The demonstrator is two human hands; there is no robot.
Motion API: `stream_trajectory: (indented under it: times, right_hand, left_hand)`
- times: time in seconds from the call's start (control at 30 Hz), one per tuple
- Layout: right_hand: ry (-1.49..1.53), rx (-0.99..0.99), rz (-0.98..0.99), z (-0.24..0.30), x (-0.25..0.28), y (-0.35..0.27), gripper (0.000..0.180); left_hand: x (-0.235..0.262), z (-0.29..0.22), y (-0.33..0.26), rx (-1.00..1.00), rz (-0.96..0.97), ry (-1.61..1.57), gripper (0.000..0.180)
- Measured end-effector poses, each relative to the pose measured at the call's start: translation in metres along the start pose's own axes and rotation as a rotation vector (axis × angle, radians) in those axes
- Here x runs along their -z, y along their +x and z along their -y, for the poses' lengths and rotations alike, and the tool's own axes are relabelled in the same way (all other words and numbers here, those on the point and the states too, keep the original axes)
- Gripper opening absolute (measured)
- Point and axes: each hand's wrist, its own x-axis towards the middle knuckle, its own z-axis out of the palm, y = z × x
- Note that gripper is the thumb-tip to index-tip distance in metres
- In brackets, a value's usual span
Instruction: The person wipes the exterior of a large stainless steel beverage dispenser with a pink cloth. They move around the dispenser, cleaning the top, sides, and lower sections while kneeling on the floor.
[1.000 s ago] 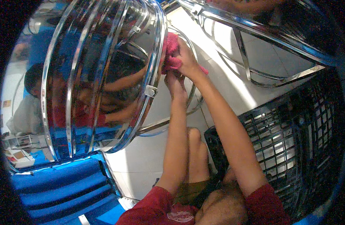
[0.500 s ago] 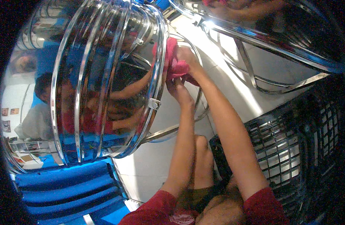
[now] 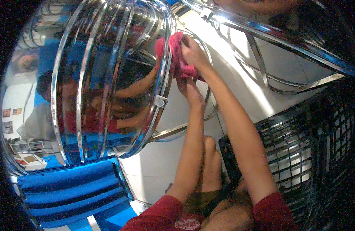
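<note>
A pink cloth (image 3: 178, 56) lies over the rim of a large, shiny metal tank (image 3: 92, 92) with raised ribs. My right hand (image 3: 193, 53) grips this cloth from its right side, the fingers partly hidden in its folds. Just below, my left hand (image 3: 190, 89) has its fingers under the cloth's lower end, closed on it. The cloth presses against the tank's edge, and its reflection and that of my arms show in the polished wall. A small metal tab (image 3: 161, 101) sticks out from the rim below the hands.
A blue slatted seat (image 3: 69, 192) stands under the tank at lower left. To my right is a black plastic crate (image 3: 289, 154) with a grid wall. Another shiny metal vessel (image 3: 270, 32) rests on a metal stand (image 3: 258, 65) at upper right. White tiles (image 3: 146, 171) cover the floor.
My right hand and the cloth have shifted slightly upward along the tank's rim, and the cloth's folds have changed. My left hand stays just below. The whole view has moved a little.
</note>
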Motion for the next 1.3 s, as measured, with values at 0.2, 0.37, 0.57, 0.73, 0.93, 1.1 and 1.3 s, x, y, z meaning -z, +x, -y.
stream_trajectory:
  times: [0.2,0.37,0.57,0.73,0.93,1.1,1.3]
  right_hand:
    - [-0.120,-0.126,0.054,-0.009,0.009,0.017,0.035]
    - [0.073,-0.485,-0.261,-0.049,0.040,-0.034,0.028]
    - [0.441,-0.269,-0.276,-0.049,0.072,-0.097,0.032]
    - [0.348,-0.001,-0.228,0.003,0.124,-0.180,0.075]
    - [0.096,0.205,-0.540,0.055,0.169,-0.156,0.067]
    - [0.033,0.308,-0.503,0.060,0.162,-0.085,0.046]
    - [-0.036,0.213,-0.396,0.050,0.156,-0.075,0.040]
  left_hand:
    - [-0.002,0.007,0.007,-0.166,0.113,0.295,0.042]
    - [-0.003,0.015,0.011,-0.186,0.101,0.323,0.039]
    - [-0.013,0.021,-0.012,-0.113,0.047,0.214,0.045]
    - [-0.010,-0.015,-0.072,0.300,0.245,0.077,0.040]
    - [-0.079,-0.031,-0.067,0.131,0.581,0.297,0.035]
    - [-0.146,-0.039,-0.038,0.011,0.627,0.346,0.029]
    - [-0.162,-0.042,-0.026,0.095,0.622,0.105,0.018]
